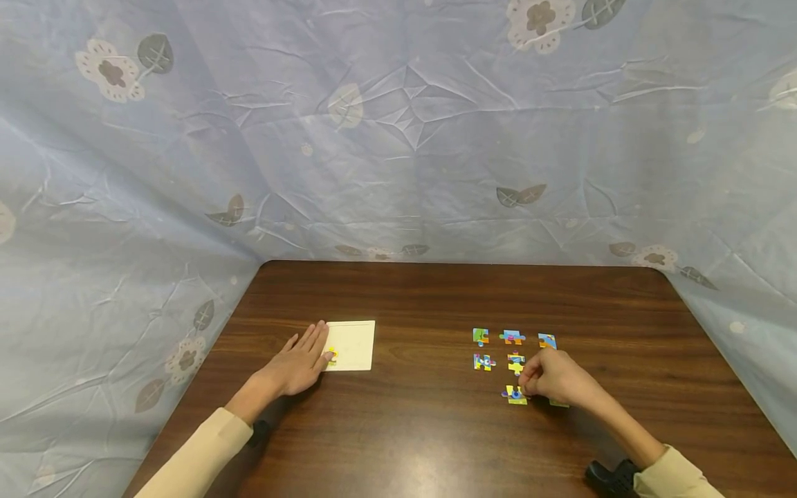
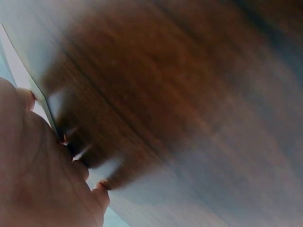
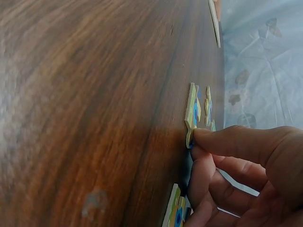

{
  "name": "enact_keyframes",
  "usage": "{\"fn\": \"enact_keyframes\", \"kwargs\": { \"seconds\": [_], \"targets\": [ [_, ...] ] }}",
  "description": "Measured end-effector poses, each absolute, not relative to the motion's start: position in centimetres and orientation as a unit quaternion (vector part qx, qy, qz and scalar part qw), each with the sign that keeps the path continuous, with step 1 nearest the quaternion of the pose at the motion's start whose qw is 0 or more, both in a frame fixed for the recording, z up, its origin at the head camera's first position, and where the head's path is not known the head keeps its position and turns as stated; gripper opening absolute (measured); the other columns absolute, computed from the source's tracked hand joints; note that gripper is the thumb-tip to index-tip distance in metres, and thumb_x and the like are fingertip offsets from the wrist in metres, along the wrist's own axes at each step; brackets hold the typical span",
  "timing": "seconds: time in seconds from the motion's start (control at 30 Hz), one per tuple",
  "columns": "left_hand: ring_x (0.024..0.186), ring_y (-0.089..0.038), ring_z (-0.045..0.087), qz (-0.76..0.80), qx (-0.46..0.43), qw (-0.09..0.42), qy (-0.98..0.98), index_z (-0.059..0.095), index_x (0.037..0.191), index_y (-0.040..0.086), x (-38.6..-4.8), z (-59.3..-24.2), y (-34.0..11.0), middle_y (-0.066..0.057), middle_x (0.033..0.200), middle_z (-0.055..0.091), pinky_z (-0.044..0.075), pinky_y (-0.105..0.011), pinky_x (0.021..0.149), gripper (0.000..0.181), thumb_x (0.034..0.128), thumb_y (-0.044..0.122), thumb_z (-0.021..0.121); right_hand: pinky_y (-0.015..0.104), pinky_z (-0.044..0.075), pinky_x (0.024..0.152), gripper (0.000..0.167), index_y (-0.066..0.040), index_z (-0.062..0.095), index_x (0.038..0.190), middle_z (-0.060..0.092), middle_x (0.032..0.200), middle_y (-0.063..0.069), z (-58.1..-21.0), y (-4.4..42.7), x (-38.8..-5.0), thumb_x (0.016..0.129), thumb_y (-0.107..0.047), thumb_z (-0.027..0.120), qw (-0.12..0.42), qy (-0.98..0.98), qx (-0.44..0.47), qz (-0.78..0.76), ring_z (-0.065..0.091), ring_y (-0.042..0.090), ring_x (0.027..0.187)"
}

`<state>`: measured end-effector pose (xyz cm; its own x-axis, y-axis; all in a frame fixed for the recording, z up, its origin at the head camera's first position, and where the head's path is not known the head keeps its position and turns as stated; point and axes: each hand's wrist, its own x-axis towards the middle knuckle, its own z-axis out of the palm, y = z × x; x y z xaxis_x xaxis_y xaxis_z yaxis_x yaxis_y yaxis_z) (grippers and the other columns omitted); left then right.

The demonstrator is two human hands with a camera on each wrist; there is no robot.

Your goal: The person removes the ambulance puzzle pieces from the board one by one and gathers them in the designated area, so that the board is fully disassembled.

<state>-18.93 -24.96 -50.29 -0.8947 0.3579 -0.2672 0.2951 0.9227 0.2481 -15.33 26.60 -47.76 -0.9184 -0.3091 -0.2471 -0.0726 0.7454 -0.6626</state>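
My left hand [image 1: 299, 364] lies with its fingers extended along the left edge of a cream puzzle board [image 1: 355, 346]. Beside its thumb, a yellow jigsaw piece [image 1: 333, 355] sits in the board's lower left corner. In the left wrist view the palm [image 2: 33, 175] covers most of the board's edge. On the right, my right hand [image 1: 557, 377] pinches the knob of a yellow jigsaw piece with a blue round spot [image 1: 515, 395], between thumb and index finger. That piece [image 3: 191, 109] is at the tabletop in the right wrist view. Another piece [image 1: 558, 403] is partly hidden beneath the hand.
Several loose jigsaw pieces lie in rough rows around the right hand, among them a green one [image 1: 480, 336], a blue one [image 1: 512, 337] and a yellow one [image 1: 516, 363]. The brown wooden table [image 1: 423, 415] is bordered by a hanging floral cloth [image 1: 411, 173].
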Motion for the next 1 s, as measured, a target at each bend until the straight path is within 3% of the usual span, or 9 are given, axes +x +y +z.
{"fn": "enact_keyframes", "kwargs": {
  "seconds": [0.47,0.7,0.83,1.0],
  "targets": [
    [0.166,-0.041,0.003,0.096,0.17,0.159,0.968,0.0,0.168,0.002,-19.0,-50.2,-25.0,-0.019,0.178,-0.001,0.006,-0.067,0.132,0.072,0.1157,0.045,0.025,0.026,0.044,0.058,0.017,-0.013,0.076,0.075,0.07,0.073,-0.005,-47.7,26.8,-15.2,0.081,0.002,0.073,0.166,0.923,-0.108,-0.329,0.054,0.013,0.067],
    [0.165,-0.042,0.003,0.1,0.17,0.155,0.968,0.002,0.168,0.001,-19.1,-50.6,-25.0,-0.02,0.178,0.0,0.006,-0.068,0.132,0.073,0.1156,0.046,0.025,0.025,0.045,0.057,0.015,-0.012,0.077,0.076,0.073,0.075,-0.004,-47.2,27.1,-15.3,0.084,0.0,0.075,0.175,0.917,-0.118,-0.337,0.055,0.013,0.067],
    [0.166,-0.041,0.003,0.096,0.168,0.153,0.969,0.002,0.168,0.002,-19.0,-50.5,-24.9,-0.018,0.178,0.0,0.007,-0.068,0.132,0.073,0.1156,0.046,0.025,0.023,0.042,0.054,0.012,-0.01,0.079,0.083,0.078,0.084,-0.001,-45.1,27.7,-15.8,0.09,-0.003,0.073,0.174,0.913,-0.121,-0.349,0.053,0.011,0.067],
    [0.166,-0.04,0.003,0.092,0.166,0.157,0.969,0.002,0.168,0.002,-19.0,-50.5,-24.8,-0.018,0.178,0.0,0.008,-0.067,0.132,0.072,0.1157,0.045,0.024,0.026,0.044,0.059,0.01,-0.014,0.081,0.088,0.079,0.088,0.0,-40.4,27.1,-17.3,0.093,-0.012,0.073,0.122,0.924,-0.126,-0.339,0.053,0.01,0.07]
  ]
}}
